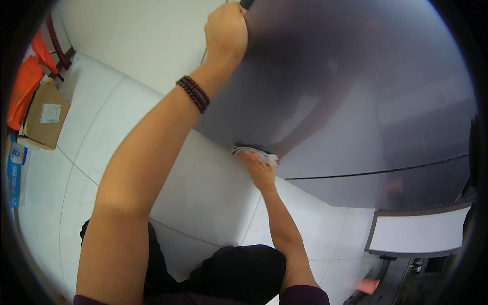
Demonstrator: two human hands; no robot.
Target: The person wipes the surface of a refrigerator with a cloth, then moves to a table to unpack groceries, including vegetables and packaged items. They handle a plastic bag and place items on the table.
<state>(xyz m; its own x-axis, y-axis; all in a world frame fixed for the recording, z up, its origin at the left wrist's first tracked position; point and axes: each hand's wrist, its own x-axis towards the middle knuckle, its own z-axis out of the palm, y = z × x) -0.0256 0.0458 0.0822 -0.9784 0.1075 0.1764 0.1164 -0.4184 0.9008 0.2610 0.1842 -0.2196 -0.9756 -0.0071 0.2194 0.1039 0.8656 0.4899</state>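
Observation:
A large, glossy dark grey panel (325,91), like an appliance door or front, fills the upper right and mirrors an arm. My left hand (227,30) is raised to the panel's upper left edge, fingers closed. A small dark piece shows beside it; the rest of what it grips is hidden. Lower down, my right hand (260,170) presses a folded grey cloth (256,149) against the panel near its bottom edge. The fingers lie over the cloth. A thin dark seam (376,173) crosses the panel to the right of the cloth.
Pale tiles (198,183) cover the floor. At the left lie a cardboard box (48,109), orange bags (25,84) and a blue package (15,173). A white board with a dark frame (419,231) stands at the lower right, near a pinkish-red container (368,285). My bent knee (244,267) is below my hands.

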